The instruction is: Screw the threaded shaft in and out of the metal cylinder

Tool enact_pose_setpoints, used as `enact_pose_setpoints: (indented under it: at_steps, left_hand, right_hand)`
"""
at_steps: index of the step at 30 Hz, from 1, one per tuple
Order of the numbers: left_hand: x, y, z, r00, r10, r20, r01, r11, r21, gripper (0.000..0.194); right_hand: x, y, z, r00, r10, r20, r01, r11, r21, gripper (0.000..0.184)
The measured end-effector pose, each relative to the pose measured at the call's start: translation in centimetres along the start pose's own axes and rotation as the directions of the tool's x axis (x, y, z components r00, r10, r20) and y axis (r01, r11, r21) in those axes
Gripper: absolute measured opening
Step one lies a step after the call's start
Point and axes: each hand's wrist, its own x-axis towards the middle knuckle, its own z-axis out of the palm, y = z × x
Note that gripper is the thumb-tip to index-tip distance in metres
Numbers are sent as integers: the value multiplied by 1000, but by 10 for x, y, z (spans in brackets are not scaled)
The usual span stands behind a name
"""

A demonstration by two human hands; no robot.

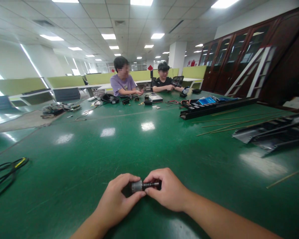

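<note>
Just above the near part of the green table, both hands grip one small metal part (137,187). It has a thick silvery cylinder at its left end and a thinner dark shaft with a spring-like coil toward the right. My left hand (117,196) is closed round the cylinder, thumb below and fingers above. My right hand (167,189) pinches the coiled shaft between thumb and forefinger. The shaft's right end lies inside the curl of the right hand, partly hidden. The part is held roughly level, and its exact kind cannot be made out.
A black cable (11,169) lies coiled at the left edge of the green table (89,152). Long dark metal channels (271,132) and thin rods (221,127) are at the right. Two people (123,79) sit at the far side among small black parts and cables.
</note>
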Motion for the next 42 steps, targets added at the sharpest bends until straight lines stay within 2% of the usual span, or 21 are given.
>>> enact_pose_setpoints:
  at_steps: [42]
  left_hand:
    - [-1,4,-1,997,-70,38,70,997,17,24]
  right_hand:
    - [-1,-1,-2,1000,21,12,-21,1000,-16,11]
